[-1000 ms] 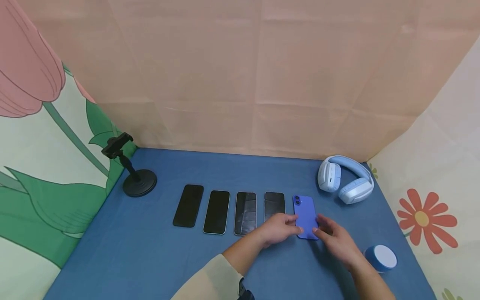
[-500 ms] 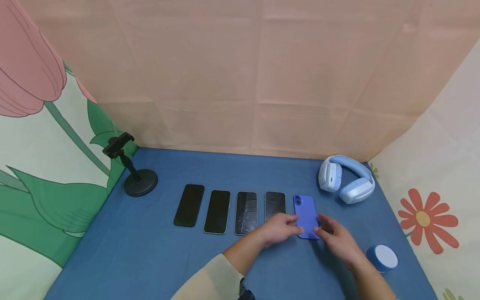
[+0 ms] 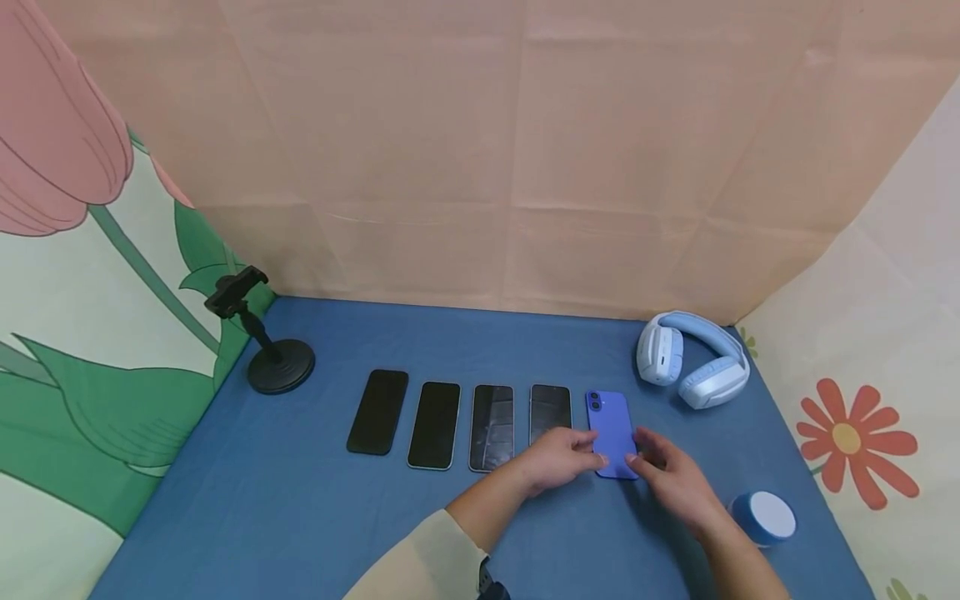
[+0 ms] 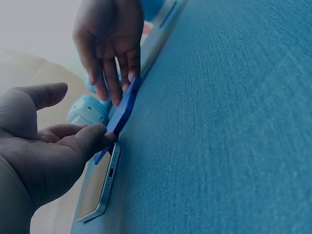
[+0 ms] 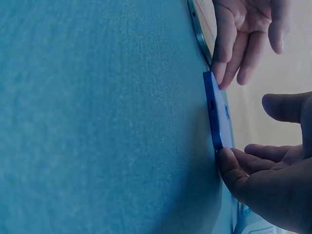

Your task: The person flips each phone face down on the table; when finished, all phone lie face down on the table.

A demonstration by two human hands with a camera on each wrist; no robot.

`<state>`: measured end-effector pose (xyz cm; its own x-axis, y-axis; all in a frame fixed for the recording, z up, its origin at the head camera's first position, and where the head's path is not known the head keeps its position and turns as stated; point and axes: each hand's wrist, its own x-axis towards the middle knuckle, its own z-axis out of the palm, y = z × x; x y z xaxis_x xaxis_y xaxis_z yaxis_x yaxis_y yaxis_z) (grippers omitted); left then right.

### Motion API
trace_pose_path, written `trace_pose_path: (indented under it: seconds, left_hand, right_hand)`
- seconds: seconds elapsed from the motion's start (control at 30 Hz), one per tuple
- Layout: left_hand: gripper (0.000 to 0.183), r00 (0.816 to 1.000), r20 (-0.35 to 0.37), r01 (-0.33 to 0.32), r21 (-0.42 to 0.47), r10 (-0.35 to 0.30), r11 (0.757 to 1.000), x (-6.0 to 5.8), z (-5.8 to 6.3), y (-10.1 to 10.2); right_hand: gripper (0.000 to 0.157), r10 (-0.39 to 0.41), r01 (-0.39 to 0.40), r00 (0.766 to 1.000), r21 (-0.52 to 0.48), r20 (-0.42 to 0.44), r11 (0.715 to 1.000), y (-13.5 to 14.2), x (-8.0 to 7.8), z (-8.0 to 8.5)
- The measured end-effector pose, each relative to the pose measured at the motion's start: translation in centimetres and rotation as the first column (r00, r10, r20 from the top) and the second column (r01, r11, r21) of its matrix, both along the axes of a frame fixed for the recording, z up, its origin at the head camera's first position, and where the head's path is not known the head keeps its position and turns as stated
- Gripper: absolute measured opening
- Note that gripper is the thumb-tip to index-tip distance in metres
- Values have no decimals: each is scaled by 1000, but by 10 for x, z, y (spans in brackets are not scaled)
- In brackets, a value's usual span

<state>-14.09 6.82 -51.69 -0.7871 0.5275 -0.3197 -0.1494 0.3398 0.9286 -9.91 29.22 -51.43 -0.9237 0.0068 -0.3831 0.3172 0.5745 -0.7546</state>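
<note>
Currently I have the left hand (image 3: 558, 458) and the right hand (image 3: 672, 477) at opposite long sides of the purple smartphone (image 3: 613, 429), fingers relaxed and fairly straight, fingertips touching its edges, thumbs standing clear. It lies camera side up on the blue-covered bench (image 3: 300, 500), between the centre and the right edge, just beside a row of four dark-screened smartphones (image 3: 433, 425). Further out I see light-blue headphones (image 3: 661, 353) near the far right corner, a black phone stand (image 3: 281, 368) near the far left corner, and a white-topped blue jar (image 3: 771, 514) by the right edge.
</note>
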Motion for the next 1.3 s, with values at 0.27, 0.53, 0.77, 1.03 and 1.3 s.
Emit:
trace_pose_path:
  seconds: [0.27,0.53,0.77,1.03,1.3]
  left_hand:
    - [58,1000,19,-10,63,9,998,1,0,-4]
    - [56,1000,9,6,99,-6,995,-2,-2,-13]
    - [57,1000,-18,8,138,-5,990,-5,0,-23]
    - [58,999,-16,-26,174,29,984,-10,6,-33]
    - [57,996,-28,-74,172,80,982,-14,4,-43]
  right_hand:
    - [72,-16,16,1000,14,-5,1000,-5,3,-1]
    - [68,-17,19,997,24,-80,1000,-11,4,-1]
    - [64,-9,9,995,1,-104,1000,-19,2,1]
    - [60,-8,-1,990,-64,-140,998,-25,-3,-2]
    - [57,6,-26,985,-114,-173,993,-34,-6,-3]
